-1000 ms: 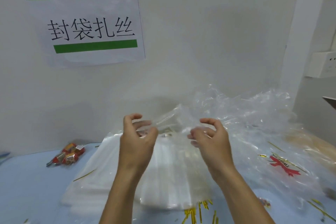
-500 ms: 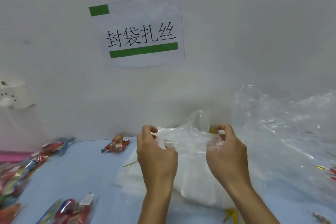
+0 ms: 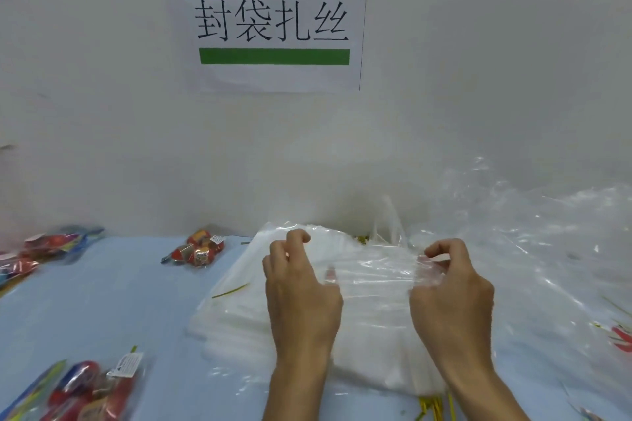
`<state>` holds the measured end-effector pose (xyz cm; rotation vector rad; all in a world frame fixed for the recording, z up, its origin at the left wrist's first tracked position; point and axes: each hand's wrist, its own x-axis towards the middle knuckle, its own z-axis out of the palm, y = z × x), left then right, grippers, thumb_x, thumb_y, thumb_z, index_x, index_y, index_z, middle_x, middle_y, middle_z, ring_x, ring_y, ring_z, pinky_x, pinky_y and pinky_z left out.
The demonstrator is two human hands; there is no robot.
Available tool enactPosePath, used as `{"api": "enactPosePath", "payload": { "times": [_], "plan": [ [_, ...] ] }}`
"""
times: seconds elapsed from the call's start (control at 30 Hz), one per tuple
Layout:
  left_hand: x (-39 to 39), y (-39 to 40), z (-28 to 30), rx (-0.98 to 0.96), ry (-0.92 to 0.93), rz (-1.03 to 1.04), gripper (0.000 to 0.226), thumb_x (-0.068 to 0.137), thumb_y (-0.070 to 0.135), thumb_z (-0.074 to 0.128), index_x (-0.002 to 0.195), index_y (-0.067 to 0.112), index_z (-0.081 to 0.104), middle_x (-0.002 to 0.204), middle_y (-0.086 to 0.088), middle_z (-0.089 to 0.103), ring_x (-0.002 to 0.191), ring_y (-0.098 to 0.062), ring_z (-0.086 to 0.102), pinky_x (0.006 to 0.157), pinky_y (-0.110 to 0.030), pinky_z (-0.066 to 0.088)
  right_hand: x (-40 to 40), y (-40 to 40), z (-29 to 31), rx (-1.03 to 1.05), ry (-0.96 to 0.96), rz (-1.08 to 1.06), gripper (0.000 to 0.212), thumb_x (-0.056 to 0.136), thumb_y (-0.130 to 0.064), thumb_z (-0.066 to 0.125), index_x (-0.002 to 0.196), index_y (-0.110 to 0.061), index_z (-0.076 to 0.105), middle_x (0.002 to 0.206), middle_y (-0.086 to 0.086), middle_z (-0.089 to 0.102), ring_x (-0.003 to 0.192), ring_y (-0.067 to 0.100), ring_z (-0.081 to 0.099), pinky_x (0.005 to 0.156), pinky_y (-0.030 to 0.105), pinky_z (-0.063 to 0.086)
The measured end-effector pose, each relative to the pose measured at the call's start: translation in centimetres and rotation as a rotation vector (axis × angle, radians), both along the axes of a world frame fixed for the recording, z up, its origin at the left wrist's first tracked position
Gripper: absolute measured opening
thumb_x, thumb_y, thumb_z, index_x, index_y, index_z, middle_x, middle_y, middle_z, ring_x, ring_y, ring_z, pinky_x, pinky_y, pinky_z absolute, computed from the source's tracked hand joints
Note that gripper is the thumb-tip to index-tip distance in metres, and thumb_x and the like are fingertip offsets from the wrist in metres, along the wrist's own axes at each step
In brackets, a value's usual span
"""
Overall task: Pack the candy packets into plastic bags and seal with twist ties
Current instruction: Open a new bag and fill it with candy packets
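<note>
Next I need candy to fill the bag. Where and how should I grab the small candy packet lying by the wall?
Grip the small clear packet of red and orange candies across its bulging middle, coming from above with the left hand. It lies flat on the blue table, apart from other things, so a top-down pinch looks easiest.

We see a thin, clear plastic bag (image 3: 376, 270), glossy and creased, above a stack of milky, smooth plastic bags (image 3: 246, 318). The candy packets (image 3: 196, 251) are shiny clear film over bright wrappers. The twist ties (image 3: 432, 408) glint like gold foil. The worktop (image 3: 102, 301) looks matt pale blue, the wall sign (image 3: 273, 20) matt white paper.
</note>
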<state>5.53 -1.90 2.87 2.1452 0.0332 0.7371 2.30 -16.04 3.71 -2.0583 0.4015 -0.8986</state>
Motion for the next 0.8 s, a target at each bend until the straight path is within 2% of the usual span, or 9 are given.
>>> {"api": "enactPosePath", "payload": {
  "times": [0.03,0.1,0.2,0.3,0.4,0.5,0.57,0.7,0.8],
  "plan": [
    [-0.1,-0.2,0.0,0.115,-0.001,-0.033,0.058,0.077,0.027,0.079,0.124,0.032,0.047,0.124,0.009,0.044,0.119,-0.018,0.039,0.092,-0.029,0.037,0.0,0.1,0.0,-0.014,-0.020,0.016,0.034,0.084,0.006,0.062,0.092,-0.026,0.052,0.074,-0.009,0.060,0.064,0.014,0.057,0.054,0.032,0.041],
    [-0.4,-0.7,0.6,0.279,-0.059,-0.070,0.071,0.066,0.035,0.085,0.127,0.037,0.049,0.127,0.008,0.044,0.120,-0.018,0.036,0.096,-0.038,0.036,-0.1,0.6,0.1,-0.065,-0.084,0.070,0.038,0.082,0.003,0.070,0.087,-0.029,0.051,0.076,-0.012,0.059,0.067,0.009,0.057,0.057,0.020,0.040],
    [-0.8,-1.3,1.0,0.382,-0.208,-0.090,0.034,0.068,0.023,0.087,0.092,0.027,0.064,0.087,0.007,0.063,0.086,-0.021,0.058,0.077,-0.038,0.044,-0.4,1.7,0.1,-0.228,-0.095,0.184,0.044,0.077,-0.005,0.081,0.093,-0.031,0.050,0.087,-0.010,0.057,0.074,0.007,0.055,0.065,0.013,0.040],
    [-0.3,-0.2,0.8,0.154,-0.195,0.039,0.020,0.081,0.002,0.073,0.077,0.014,0.057,0.070,-0.003,0.061,0.064,-0.031,0.057,0.059,-0.041,0.047,-0.4,1.2,-0.1,-0.429,-0.009,-0.021,0.050,0.072,0.001,0.080,0.109,-0.025,0.056,0.096,-0.001,0.052,0.078,0.024,0.056,0.058,0.030,0.038],
    [0.0,0.5,0.6,0.058,-0.120,0.081,0.021,0.087,0.008,0.070,0.086,0.017,0.051,0.083,-0.002,0.059,0.075,-0.030,0.056,0.063,-0.043,0.049,-0.5,-0.4,0.5,-0.333,0.084,-0.159,0.037,0.084,-0.001,0.067,0.117,-0.019,0.061,0.097,0.006,0.059,0.081,0.030,0.057,0.067,0.033,0.034],
    [-0.3,-0.6,0.4,0.207,-0.118,-0.065,0.047,0.077,0.011,0.076,0.116,0.028,0.054,0.115,0.006,0.051,0.104,-0.020,0.050,0.081,-0.036,0.049,-0.3,-0.5,0.3,-0.234,0.141,0.013,0.032,0.088,0.005,0.059,0.111,-0.016,0.068,0.084,0.000,0.065,0.077,0.024,0.060,0.068,0.031,0.039],
    [-0.4,-1.2,0.2,0.332,-0.130,-0.106,0.055,0.073,0.019,0.079,0.121,0.031,0.055,0.117,0.007,0.050,0.107,-0.019,0.047,0.086,-0.034,0.046,-0.4,0.3,0.5,-0.227,0.098,0.115,0.033,0.084,0.005,0.065,0.105,-0.021,0.067,0.082,-0.008,0.061,0.077,0.015,0.059,0.064,0.017,0.041],
    [-0.4,-0.5,0.2,0.272,-0.115,-0.033,0.040,0.061,-0.017,0.061,0.077,0.020,0.055,0.071,0.003,0.049,0.074,-0.028,0.051,0.063,-0.036,0.039,-0.4,0.6,0.3,-0.337,0.142,0.082,0.039,0.079,-0.001,0.068,0.101,-0.031,0.056,0.081,-0.015,0.051,0.076,0.013,0.051,0.058,0.022,0.034],
    [-0.3,0.1,0.5,0.106,-0.245,0.113,0.046,0.055,-0.028,0.054,0.072,0.014,0.052,0.067,0.000,0.046,0.066,-0.028,0.047,0.052,-0.037,0.037,-0.4,-0.5,0.4,-0.335,0.149,-0.080,0.031,0.084,-0.003,0.065,0.096,-0.027,0.052,0.081,-0.008,0.051,0.074,0.019,0.050,0.058,0.031,0.032]
  ]
}}
